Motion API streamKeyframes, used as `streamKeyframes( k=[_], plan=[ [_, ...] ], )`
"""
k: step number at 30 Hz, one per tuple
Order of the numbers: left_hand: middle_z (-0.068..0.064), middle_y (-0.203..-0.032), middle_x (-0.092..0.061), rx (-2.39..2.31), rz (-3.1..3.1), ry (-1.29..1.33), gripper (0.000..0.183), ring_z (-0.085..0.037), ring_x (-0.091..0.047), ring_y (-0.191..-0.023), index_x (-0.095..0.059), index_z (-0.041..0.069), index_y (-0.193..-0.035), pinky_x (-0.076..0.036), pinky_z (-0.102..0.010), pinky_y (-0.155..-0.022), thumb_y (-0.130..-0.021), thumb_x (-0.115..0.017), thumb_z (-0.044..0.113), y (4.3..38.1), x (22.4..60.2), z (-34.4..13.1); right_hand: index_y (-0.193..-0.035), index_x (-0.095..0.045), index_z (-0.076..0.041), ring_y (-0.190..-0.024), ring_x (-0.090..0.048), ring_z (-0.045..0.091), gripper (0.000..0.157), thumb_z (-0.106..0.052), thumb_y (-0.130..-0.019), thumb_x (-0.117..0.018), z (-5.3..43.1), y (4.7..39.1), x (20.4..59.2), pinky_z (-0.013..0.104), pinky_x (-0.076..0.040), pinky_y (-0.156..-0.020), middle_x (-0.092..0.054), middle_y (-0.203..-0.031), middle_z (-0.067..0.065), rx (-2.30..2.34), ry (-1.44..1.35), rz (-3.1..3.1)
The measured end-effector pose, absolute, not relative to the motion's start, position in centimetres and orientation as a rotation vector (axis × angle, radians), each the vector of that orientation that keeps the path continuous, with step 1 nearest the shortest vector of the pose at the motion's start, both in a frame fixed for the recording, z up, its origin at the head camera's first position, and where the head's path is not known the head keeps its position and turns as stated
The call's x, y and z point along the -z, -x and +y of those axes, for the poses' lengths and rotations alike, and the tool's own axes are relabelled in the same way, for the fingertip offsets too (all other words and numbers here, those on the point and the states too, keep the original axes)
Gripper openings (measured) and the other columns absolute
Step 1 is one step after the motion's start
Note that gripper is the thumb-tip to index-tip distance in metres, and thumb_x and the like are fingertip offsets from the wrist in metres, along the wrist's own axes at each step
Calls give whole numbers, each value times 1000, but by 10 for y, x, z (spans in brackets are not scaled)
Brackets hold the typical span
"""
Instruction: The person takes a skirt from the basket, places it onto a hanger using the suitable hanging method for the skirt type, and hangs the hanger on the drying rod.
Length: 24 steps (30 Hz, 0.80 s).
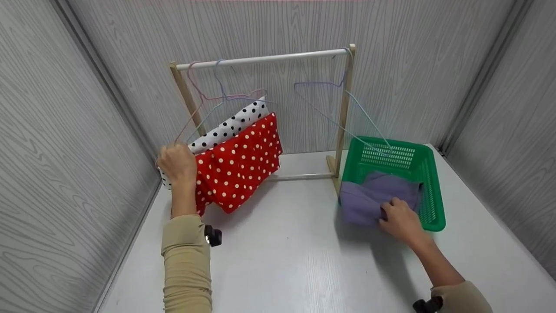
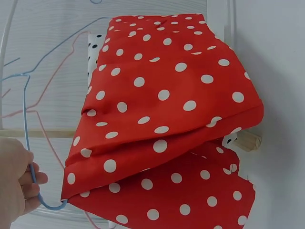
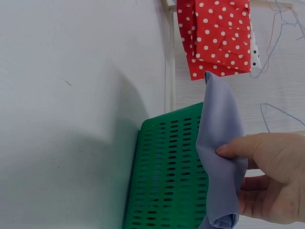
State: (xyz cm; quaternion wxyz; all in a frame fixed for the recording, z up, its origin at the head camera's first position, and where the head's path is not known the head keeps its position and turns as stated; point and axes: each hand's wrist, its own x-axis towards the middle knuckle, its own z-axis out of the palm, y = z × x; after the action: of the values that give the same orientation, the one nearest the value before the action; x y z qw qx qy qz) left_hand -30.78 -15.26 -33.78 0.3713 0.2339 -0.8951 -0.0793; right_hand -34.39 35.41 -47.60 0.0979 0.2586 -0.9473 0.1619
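Note:
My left hand grips the lower left corner of a blue wire hanger, seen closely in the left wrist view. Over that hanger drapes a red cloth with white dots. Behind it a white cloth with black dots hangs on a pink hanger. On the right, my right hand pinches a purple cloth between thumb and fingers. Part of this cloth lies inside a green basket, and part hangs over its near left rim.
A rack with a white rail and wooden posts stands at the back of the white table. A bare purple-and-blue hanger hangs at the rail's right end, its lower corner over the basket. Patterned grey walls enclose the table.

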Motion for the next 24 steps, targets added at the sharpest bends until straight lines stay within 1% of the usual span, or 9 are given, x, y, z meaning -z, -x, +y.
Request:
streamKeyframes(
  k=[3, 10, 17, 21, 24],
  plan=[
    [-26, -70, -60, 168, -2328, -616, 24, -40, -55, -73, -61, -12, -72, -42, -48, -68, -87, -47, 0, 307, 338, -152, -99, -61, 9, -79, -52, 36, 30, -8, -76, -69, 355, 343, 475, 50, -45, -62, -52, -85, 20, -482, -772, -2795],
    [-27, -72, -60, 139, -2361, -638, 24, -42, -56, -78, -62, -12, -74, -40, -51, -71, -87, -46, 1, 304, 341, -151, -101, -61, 10, -80, -52, 34, 31, -8, -77, -68, 355, 342, 475, 49, -45, -62, -53, -87, 20, -495, -762, -2821],
    [-26, -75, -60, 135, -2395, -645, 21, -40, -55, -79, -62, -11, -76, -37, -49, -74, -86, -47, 1, 301, 349, -152, -101, -61, 10, -81, -52, 35, 31, -10, -78, -68, 355, 342, 475, 50, -46, -63, -53, -87, 20, -481, -753, -2820],
    [-25, -73, -60, 159, -2382, -633, 19, -39, -54, -77, -62, -10, -75, -35, -49, -74, -84, -50, 1, 299, 354, -150, -102, -60, 10, -82, -52, 36, 32, -10, -78, -68, 356, 341, 474, 50, -46, -63, -53, -87, 21, -475, -756, -2830],
    [-24, -69, -59, 189, -2386, -575, 17, -39, -54, -73, -61, -9, -71, -36, -49, -72, -83, -52, 1, 300, 357, -158, -103, -60, 10, -83, -52, 37, 32, -9, -79, -67, 346, 325, 474, 51, -45, -63, -53, -88, 21, -466, -717, -2847]
  ],
)
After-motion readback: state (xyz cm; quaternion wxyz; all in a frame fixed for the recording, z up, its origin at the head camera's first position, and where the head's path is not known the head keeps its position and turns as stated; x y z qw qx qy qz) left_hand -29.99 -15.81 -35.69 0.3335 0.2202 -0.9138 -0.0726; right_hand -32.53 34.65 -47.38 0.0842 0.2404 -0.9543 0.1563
